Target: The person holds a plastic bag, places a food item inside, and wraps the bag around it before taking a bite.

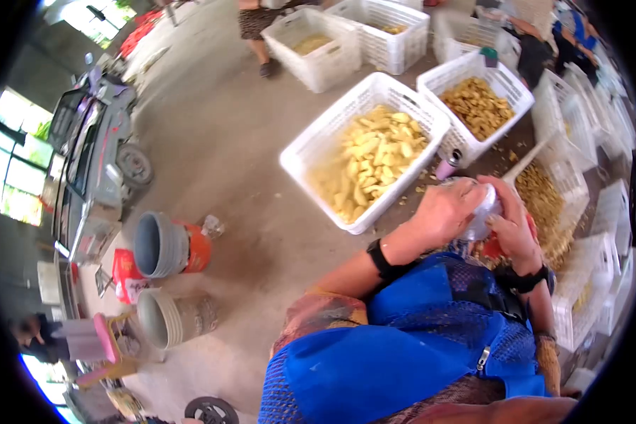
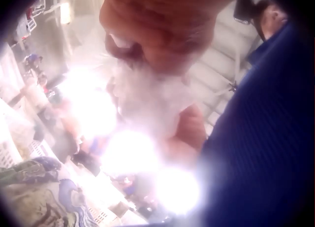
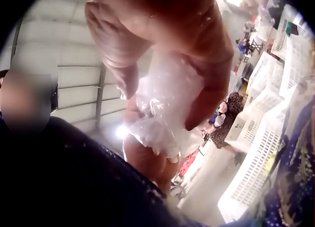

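Observation:
Crumpled clear plastic, bag-like (image 1: 485,210), is bunched between both hands in front of the blue apron (image 1: 374,353). In the head view my left hand (image 1: 445,209) grips it from the left, knuckles up. On the other side my right hand (image 1: 516,230) holds it with curled fingers and thumb. The right wrist view shows the plastic (image 3: 167,99) hanging in folds below my right hand (image 3: 167,25), with fingers of the other hand under it. Glare washes out much of the left wrist view, where my left hand (image 2: 162,30) clasps the whitish plastic (image 2: 147,94).
A white crate (image 1: 311,177) of peeled yellow pieces stands ahead; another crate (image 1: 519,88) holds browner ones. Beside them is a purple bottle (image 1: 448,164). Brownish pieces (image 1: 540,198) heap at the right. Buckets (image 1: 159,318) and a three-wheeled vehicle (image 1: 95,162) stand left.

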A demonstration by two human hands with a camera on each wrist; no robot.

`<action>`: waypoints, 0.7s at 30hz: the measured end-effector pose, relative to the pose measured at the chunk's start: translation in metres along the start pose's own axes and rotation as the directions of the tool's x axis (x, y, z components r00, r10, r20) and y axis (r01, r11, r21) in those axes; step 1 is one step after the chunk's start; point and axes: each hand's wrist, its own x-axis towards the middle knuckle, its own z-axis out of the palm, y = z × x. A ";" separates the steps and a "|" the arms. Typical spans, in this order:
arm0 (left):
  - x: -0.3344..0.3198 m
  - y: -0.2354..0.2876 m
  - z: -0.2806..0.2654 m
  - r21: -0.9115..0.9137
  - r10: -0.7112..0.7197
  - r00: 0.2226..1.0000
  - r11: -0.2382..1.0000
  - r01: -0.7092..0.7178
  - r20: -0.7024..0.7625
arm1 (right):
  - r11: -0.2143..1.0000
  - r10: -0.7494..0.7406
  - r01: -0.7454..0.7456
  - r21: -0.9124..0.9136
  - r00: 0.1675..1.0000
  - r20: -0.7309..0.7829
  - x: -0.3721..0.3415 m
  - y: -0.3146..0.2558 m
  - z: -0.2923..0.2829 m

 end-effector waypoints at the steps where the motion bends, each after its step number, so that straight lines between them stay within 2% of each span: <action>1: 0.000 0.004 0.004 0.029 0.042 0.999 0.999 -0.042 0.005 | 1.000 0.014 -0.013 0.016 0.999 -0.043 0.000 -0.002 -0.002; 3: -0.002 0.007 0.017 -0.065 0.024 1.000 0.998 -0.023 0.006 | 0.997 0.062 -0.054 0.063 0.989 -0.132 -0.008 0.013 -0.006; 4: -0.002 0.006 0.021 -0.102 0.008 1.000 0.995 -0.008 0.004 | 1.000 -0.007 0.011 0.016 0.972 -0.233 -0.012 0.021 -0.010; 5: 0.000 0.007 0.021 -0.242 0.003 0.996 0.970 0.017 0.085 | 0.999 -0.020 0.033 0.041 0.961 -0.277 -0.016 0.022 -0.017; 9: 0.005 0.014 0.029 -0.193 0.114 0.984 0.977 -0.085 0.140 | 0.965 -0.058 0.159 0.209 0.905 -0.422 -0.021 0.029 -0.026; 12: -0.001 0.009 0.043 0.047 -0.085 0.991 0.996 0.081 0.099 | 0.971 -0.008 0.122 0.208 0.878 -0.479 -0.021 0.036 -0.020; 13: -0.001 0.005 0.040 0.020 -0.036 0.997 0.999 0.035 0.068 | 0.966 0.040 0.086 0.245 0.883 -0.468 -0.021 0.036 -0.018; 16: -0.019 -0.023 0.034 -0.173 -0.122 0.981 0.974 0.148 0.153 | 0.989 0.127 -0.089 0.119 0.925 -0.359 -0.022 0.043 -0.021; 17: -0.028 -0.031 0.025 -0.182 -0.224 0.958 0.949 0.256 0.179 | 0.974 0.199 -0.164 0.158 0.950 -0.242 -0.022 0.038 -0.019; 18: -0.039 -0.039 0.012 -0.184 -0.327 0.923 0.913 0.363 0.201 | 0.981 0.179 -0.162 0.103 0.964 -0.195 -0.023 0.036 -0.017; 19: -0.051 -0.050 -0.007 -0.120 -0.530 0.802 0.809 0.576 0.276 | 0.987 0.159 -0.154 0.050 0.978 -0.138 -0.022 0.037 -0.015; 20: -0.067 -0.062 -0.028 -0.051 -0.703 0.630 0.653 0.756 0.331 | 0.990 0.142 -0.142 -0.003 0.987 -0.081 -0.020 0.037 -0.013; 21: -0.093 -0.083 -0.048 -0.029 -0.823 0.511 0.521 0.853 0.247 | 0.980 0.199 -0.198 0.025 0.978 -0.055 -0.017 0.034 -0.013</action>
